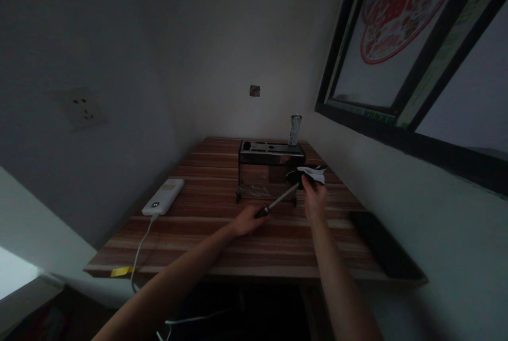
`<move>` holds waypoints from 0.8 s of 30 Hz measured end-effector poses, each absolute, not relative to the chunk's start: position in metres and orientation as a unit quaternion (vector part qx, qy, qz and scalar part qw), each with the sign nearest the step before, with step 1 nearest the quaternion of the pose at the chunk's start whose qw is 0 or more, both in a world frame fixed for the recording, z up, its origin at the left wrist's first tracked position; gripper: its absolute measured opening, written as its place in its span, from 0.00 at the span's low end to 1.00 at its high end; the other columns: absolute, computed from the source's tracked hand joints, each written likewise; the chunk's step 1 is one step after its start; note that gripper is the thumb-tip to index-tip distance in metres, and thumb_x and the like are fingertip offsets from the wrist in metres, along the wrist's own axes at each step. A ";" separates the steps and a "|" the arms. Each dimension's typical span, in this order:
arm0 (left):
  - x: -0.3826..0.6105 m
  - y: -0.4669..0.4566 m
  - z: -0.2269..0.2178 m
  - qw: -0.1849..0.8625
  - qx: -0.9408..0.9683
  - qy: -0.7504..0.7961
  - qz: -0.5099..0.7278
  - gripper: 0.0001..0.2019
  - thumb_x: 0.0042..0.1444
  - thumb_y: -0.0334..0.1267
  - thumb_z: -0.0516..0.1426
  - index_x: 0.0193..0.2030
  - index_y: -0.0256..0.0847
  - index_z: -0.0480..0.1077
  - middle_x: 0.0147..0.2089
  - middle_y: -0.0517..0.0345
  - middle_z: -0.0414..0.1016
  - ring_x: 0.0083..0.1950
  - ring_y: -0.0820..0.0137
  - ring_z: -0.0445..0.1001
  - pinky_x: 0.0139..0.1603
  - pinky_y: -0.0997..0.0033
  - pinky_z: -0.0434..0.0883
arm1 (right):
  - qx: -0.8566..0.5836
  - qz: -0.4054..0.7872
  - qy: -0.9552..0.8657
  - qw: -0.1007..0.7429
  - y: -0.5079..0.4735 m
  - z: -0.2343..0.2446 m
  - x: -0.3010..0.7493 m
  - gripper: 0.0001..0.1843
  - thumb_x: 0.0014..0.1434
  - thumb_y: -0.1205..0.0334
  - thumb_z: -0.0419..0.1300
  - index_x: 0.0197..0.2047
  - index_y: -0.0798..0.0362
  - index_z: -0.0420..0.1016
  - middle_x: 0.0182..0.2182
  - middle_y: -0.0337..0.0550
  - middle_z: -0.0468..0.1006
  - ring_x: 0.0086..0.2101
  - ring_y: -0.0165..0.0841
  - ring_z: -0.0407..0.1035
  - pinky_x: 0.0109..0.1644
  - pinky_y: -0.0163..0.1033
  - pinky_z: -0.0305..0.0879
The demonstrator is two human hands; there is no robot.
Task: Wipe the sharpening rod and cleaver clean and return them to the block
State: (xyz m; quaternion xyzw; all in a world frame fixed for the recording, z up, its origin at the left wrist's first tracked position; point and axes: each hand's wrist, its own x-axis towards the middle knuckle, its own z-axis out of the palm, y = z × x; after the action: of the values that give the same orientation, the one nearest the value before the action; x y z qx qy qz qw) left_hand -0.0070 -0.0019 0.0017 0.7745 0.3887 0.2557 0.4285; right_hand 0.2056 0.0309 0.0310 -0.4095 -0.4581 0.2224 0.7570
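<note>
My left hand (246, 220) is closed round the dark handle of a sharpening steel (283, 196), a slim grey rod slanting up to the right. My right hand (315, 193) pinches a black and white cloth (313, 173) at the rod's far end, and the tip is hidden there. Just behind them stands a knife stand (273, 158) with a slotted dark top and a clear lower front. The slots that I can make out hold no knives. Both hands are above the wooden table (214, 245).
A white power bank (164, 196) with a cable lies on the left, near yellow tape (121, 271) on the table edge. At the right edge lies a flat black object (384, 243). A shiny upright item (294, 130) stands behind the stand. Walls close in both sides.
</note>
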 end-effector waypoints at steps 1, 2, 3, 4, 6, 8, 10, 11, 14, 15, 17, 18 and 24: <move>-0.007 -0.002 0.001 0.426 0.772 0.391 0.265 0.14 0.54 0.47 0.51 0.32 0.36 0.65 0.17 0.69 0.58 0.16 0.79 0.58 0.18 0.80 0.55 | -0.413 0.235 -0.458 0.751 0.029 0.032 0.201 0.16 0.48 0.52 0.63 0.36 0.55 0.76 0.34 0.45 0.79 0.38 0.38 0.72 0.44 0.44 0.66; -0.007 -0.001 0.001 0.422 0.770 0.394 0.272 0.14 0.54 0.47 0.52 0.30 0.36 0.65 0.16 0.69 0.58 0.17 0.79 0.58 0.18 0.80 0.55 | -0.417 0.249 -0.458 0.744 0.027 0.032 0.197 0.15 0.47 0.52 0.64 0.35 0.55 0.76 0.34 0.45 0.79 0.37 0.38 0.72 0.44 0.44 0.66; -0.007 -0.001 0.001 0.420 0.768 0.396 0.278 0.15 0.54 0.47 0.52 0.28 0.36 0.64 0.16 0.68 0.58 0.17 0.79 0.58 0.18 0.80 0.55 | -0.420 0.264 -0.461 0.736 0.026 0.033 0.192 0.15 0.45 0.53 0.65 0.33 0.55 0.77 0.33 0.45 0.80 0.37 0.39 0.72 0.43 0.44 0.67; -0.007 -0.001 0.001 0.419 0.766 0.399 0.280 0.15 0.53 0.47 0.52 0.26 0.36 0.64 0.16 0.68 0.58 0.17 0.79 0.58 0.18 0.80 0.55 | -0.421 0.279 -0.472 0.723 0.023 0.034 0.188 0.15 0.45 0.53 0.65 0.33 0.54 0.77 0.33 0.45 0.80 0.36 0.39 0.73 0.43 0.44 0.67; -0.007 -0.001 0.001 0.423 0.760 0.404 0.284 0.16 0.53 0.48 0.52 0.25 0.36 0.63 0.15 0.68 0.58 0.17 0.79 0.58 0.18 0.80 0.54 | -0.421 0.305 -0.499 0.693 0.019 0.036 0.181 0.14 0.43 0.53 0.66 0.32 0.54 0.77 0.33 0.44 0.80 0.36 0.40 0.73 0.42 0.45 0.68; -0.008 -0.002 0.002 0.426 0.753 0.408 0.292 0.16 0.53 0.48 0.52 0.26 0.36 0.63 0.15 0.68 0.58 0.16 0.79 0.57 0.17 0.80 0.54 | -0.418 0.327 -0.528 0.663 0.016 0.038 0.175 0.14 0.43 0.54 0.66 0.32 0.52 0.76 0.33 0.44 0.80 0.36 0.41 0.73 0.43 0.46 0.68; -0.008 -0.003 0.003 0.436 0.743 0.408 0.302 0.15 0.53 0.49 0.52 0.29 0.36 0.64 0.14 0.69 0.59 0.14 0.79 0.57 0.15 0.80 0.53 | -0.412 0.343 -0.553 0.638 0.013 0.038 0.168 0.13 0.42 0.55 0.67 0.32 0.51 0.76 0.33 0.43 0.80 0.36 0.40 0.73 0.43 0.46 0.69; -0.007 -0.004 0.004 0.441 0.739 0.406 0.307 0.15 0.53 0.49 0.52 0.30 0.36 0.64 0.14 0.70 0.58 0.14 0.79 0.57 0.15 0.80 0.52 | -0.407 0.350 -0.562 0.629 0.012 0.037 0.165 0.13 0.42 0.55 0.67 0.32 0.51 0.76 0.34 0.43 0.80 0.36 0.40 0.73 0.43 0.46 0.69; -0.007 -0.005 0.005 0.451 0.730 0.395 0.328 0.15 0.53 0.47 0.53 0.35 0.35 0.65 0.13 0.70 0.58 0.12 0.79 0.56 0.13 0.80 0.52 | -0.395 0.366 -0.586 0.606 0.011 0.031 0.155 0.14 0.40 0.56 0.67 0.32 0.52 0.75 0.33 0.43 0.80 0.36 0.40 0.73 0.43 0.45 0.69; -0.007 -0.005 0.005 0.451 0.728 0.392 0.335 0.15 0.54 0.47 0.53 0.36 0.34 0.65 0.13 0.70 0.59 0.11 0.79 0.56 0.13 0.80 0.52 | -0.394 0.368 -0.591 0.600 0.010 0.028 0.152 0.15 0.40 0.56 0.68 0.32 0.52 0.74 0.32 0.43 0.80 0.35 0.39 0.74 0.42 0.44 0.69; -0.007 -0.005 0.005 0.450 0.725 0.388 0.348 0.15 0.54 0.46 0.53 0.37 0.34 0.66 0.13 0.70 0.59 0.12 0.79 0.57 0.13 0.81 0.53 | -0.394 0.371 -0.598 0.591 0.009 0.024 0.147 0.16 0.39 0.57 0.68 0.33 0.53 0.74 0.31 0.43 0.79 0.34 0.39 0.74 0.41 0.43 0.69; -0.007 -0.005 0.005 0.449 0.724 0.386 0.354 0.15 0.54 0.46 0.53 0.37 0.34 0.66 0.13 0.70 0.59 0.12 0.79 0.57 0.13 0.81 0.53 | -0.394 0.372 -0.601 0.588 0.009 0.022 0.145 0.16 0.39 0.57 0.68 0.33 0.53 0.73 0.31 0.43 0.79 0.34 0.39 0.73 0.40 0.43 0.69; -0.006 -0.003 0.003 0.452 0.721 0.395 0.347 0.14 0.54 0.45 0.52 0.34 0.33 0.66 0.12 0.69 0.59 0.12 0.79 0.57 0.13 0.80 0.53 | -0.401 0.368 -0.602 0.584 0.005 0.020 0.140 0.18 0.40 0.58 0.67 0.35 0.54 0.72 0.32 0.44 0.79 0.34 0.38 0.73 0.41 0.42 0.69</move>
State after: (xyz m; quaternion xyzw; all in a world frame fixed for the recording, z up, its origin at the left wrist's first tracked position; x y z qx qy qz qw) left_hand -0.0063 -0.0032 0.0029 0.7208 0.3948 0.3467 0.4521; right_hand 0.1403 0.0051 0.0199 -0.4010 -0.6021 0.3685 0.5838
